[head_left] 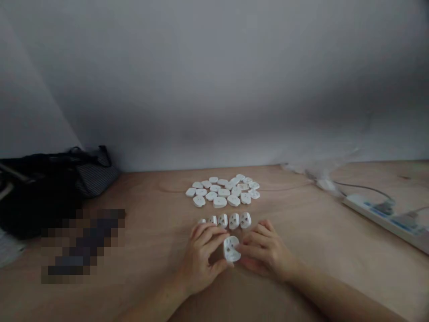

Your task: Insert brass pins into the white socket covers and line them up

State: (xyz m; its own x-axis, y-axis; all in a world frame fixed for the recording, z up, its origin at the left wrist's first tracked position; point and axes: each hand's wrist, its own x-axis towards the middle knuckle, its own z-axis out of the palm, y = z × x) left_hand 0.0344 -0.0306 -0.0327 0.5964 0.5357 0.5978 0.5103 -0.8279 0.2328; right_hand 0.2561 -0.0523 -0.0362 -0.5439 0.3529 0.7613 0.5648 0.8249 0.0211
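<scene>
A white plug-like piece (pixel 232 249) with small holes in its face is held upright between the thumb and fingers of my left hand (pixel 204 255). My right hand (pixel 266 250) is at its right side, fingers curled, with fingertips touching the piece's edge. Just behind the hands stands a row of several similar white pieces (pixel 233 221), the leftmost partly hidden by my left fingers. Farther back, a loose cluster of several white pieces (pixel 224 192) lies on the wooden table (pixel 150 250).
At the left are a black bag (pixel 36 192) and a pixelated dark object (pixel 87 243). A white power strip (pixel 385 219) with plugs and cables lies at the right, near crumpled clear plastic (pixel 325 176). A pale wall (pixel 214 89) rises behind the table.
</scene>
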